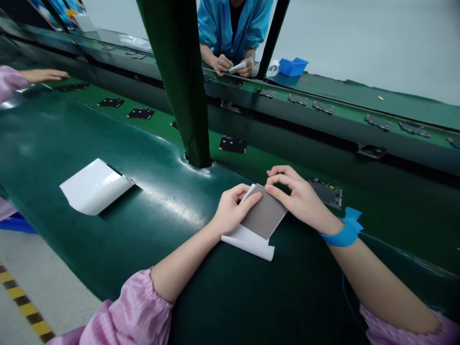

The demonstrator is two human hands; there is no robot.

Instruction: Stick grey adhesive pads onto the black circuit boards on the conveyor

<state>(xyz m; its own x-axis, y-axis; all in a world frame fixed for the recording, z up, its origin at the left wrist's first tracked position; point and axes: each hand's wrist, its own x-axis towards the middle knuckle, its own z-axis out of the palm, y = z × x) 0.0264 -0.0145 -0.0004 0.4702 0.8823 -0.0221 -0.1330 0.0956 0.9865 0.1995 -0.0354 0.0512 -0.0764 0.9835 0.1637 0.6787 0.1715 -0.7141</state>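
Note:
My left hand (235, 208) is closed on a grey rectangular sheet (264, 215) with white backing paper (251, 242) under it, the thumb lying across the sheet's face. At the bottom the white paper sticks out and its edge curls up. My right hand (291, 194) is closed in a pinch at the sheet's upper corner, thumb and index finger close together. A blue band (343, 232) circles the right wrist. Just behind that hand, a circuit board (327, 192) lies on the green belt, partly hidden by the hand.
Another curled white sheet (95, 187) rests on the green table (151, 225) at left. A green post (183, 86) rises from it. Several dark boards (233, 144) lie along the belt. Across the line, a person in blue (233, 28) holds white paper; at far left a co-worker's hand (45, 75) reaches in.

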